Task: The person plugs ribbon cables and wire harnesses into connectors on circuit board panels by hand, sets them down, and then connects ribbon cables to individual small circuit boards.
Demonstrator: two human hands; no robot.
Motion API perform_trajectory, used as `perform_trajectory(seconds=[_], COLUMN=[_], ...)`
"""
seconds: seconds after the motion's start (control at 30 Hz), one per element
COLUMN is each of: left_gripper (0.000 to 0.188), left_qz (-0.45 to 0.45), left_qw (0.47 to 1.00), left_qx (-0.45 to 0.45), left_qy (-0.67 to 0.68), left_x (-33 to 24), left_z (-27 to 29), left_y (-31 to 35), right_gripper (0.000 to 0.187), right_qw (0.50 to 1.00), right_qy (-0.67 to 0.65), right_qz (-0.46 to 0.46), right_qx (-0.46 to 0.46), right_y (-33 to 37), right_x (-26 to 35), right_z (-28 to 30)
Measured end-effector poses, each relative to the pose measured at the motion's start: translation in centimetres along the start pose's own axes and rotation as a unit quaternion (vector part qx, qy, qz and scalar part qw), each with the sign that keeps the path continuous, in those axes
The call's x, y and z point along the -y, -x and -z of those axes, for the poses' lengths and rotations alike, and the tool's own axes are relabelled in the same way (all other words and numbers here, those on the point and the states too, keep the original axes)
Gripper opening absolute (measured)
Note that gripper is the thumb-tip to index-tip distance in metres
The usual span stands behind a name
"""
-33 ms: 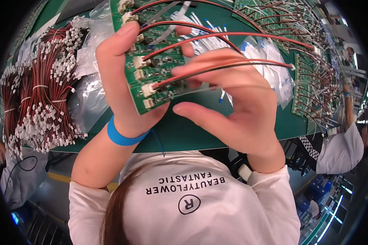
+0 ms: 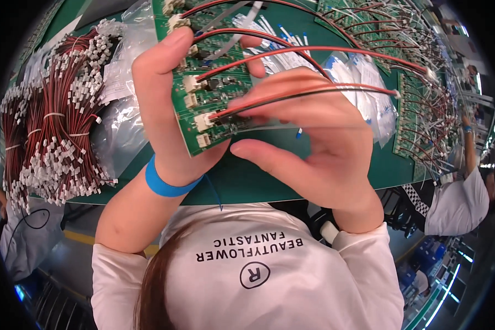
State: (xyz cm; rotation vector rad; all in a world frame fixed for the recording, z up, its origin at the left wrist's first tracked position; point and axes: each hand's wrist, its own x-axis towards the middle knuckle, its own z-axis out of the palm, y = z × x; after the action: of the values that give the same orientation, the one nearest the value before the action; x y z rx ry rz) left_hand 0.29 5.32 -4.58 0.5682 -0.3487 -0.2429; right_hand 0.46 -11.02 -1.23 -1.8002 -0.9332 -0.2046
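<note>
My left hand (image 2: 160, 71) is closed on a long green circuit board (image 2: 220, 82), thumb on its left edge and fingers around the far side. White connectors line the board's left side. Several red-and-black wire leads (image 2: 291, 50) run from them off to the right, and pale flat cables (image 2: 234, 47) cross its upper part. Beside the board's lower right edge is my right hand (image 2: 324, 137), thumb held apart from the fingers. Its fingertips are blurred and partly behind the nearest lead. A thin pale strip crosses in front of this hand.
Bundles of red-and-black wires (image 2: 52, 126) with white plugs lie left on the green table (image 2: 253, 184), beside clear plastic bags (image 2: 124, 132). Flat cables (image 2: 267, 41) and bagged ones (image 2: 363, 91) lie behind my hands. More wired circuit boards (image 2: 410, 118) are at right. People sit on both sides.
The board and my left hand have shifted slightly right and down. My right fingers have moved a little at the board's edge.
</note>
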Motion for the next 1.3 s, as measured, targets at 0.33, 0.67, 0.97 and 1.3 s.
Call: perform_trajectory(seconds=[0.33,0.67,0.97,1.3], left_gripper=[0.036,0.04,0.061,0.063], left_qz=[0.02,0.054,0.011,0.016], left_qw=[0.953,0.957,0.992,0.964], left_qx=[-0.302,-0.282,-0.12,-0.261], left_qy=[-0.007,-0.029,0.037,-0.052], left_x=[0.3,1.2,1.1,1.2], left_z=[-2.4,-2.8,-3.1,-5.2], left_y=[-0.8,-0.9,-0.1,-0.4], right_gripper=[0.021,0.024,0.018,0.019], right_qw=[0.999,0.996,0.977,0.985], right_qy=[-0.038,0.051,-0.024,-0.002], right_qz=[0.021,0.075,0.124,0.127], right_qx=[0.009,-0.003,-0.17,-0.121], right_y=[0.2,0.8,1.9,2.5], right_x=[-0.5,0.0,-0.3,0.1], right_z=[-0.9,-0.8,-3.0,-2.1])
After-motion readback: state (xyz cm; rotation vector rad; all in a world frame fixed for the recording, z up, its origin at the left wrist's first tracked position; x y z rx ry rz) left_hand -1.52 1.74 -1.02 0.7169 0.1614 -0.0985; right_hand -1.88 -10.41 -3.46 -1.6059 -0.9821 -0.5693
